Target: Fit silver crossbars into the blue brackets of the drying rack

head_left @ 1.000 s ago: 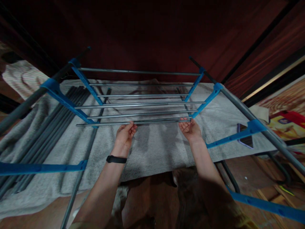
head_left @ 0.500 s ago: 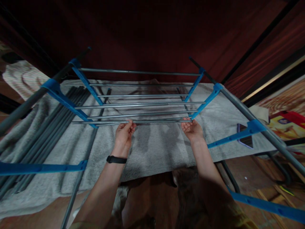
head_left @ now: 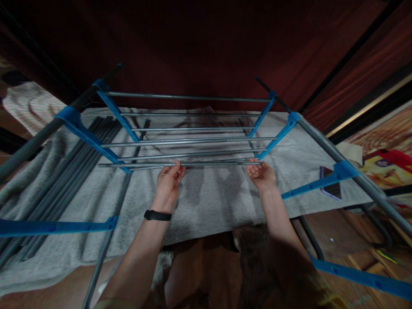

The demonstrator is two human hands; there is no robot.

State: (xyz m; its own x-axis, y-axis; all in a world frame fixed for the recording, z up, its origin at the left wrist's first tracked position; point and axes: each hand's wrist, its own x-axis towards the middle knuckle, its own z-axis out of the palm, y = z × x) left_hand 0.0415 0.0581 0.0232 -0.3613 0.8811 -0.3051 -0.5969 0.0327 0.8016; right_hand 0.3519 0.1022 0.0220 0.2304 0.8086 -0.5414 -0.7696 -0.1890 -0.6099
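Both my hands hold one thin grey metal tube [head_left: 212,164] level across the front of a rack frame. Around its middle-left part close the fingers of my left hand [head_left: 169,178]; a black band is on that wrist. At the tube's right end, my right hand [head_left: 261,174] grips it with bent fingers, palm up. The tube's left end sticks out past the blue plastic bracket [head_left: 86,134] on the left. The right blue bracket [head_left: 280,135] is just above my right hand. Several grey tubes [head_left: 189,97] span the brackets behind.
A bundle of loose grey tubes [head_left: 69,184] lies on the grey blanket [head_left: 209,201] at left. Lower blue brackets [head_left: 58,227] reach inward from the side poles. A phone [head_left: 331,184] lies at right, near a red and yellow package [head_left: 386,169].
The tube and both my hands have shifted slightly to the right. My grip looks the same, and the rack has not moved.
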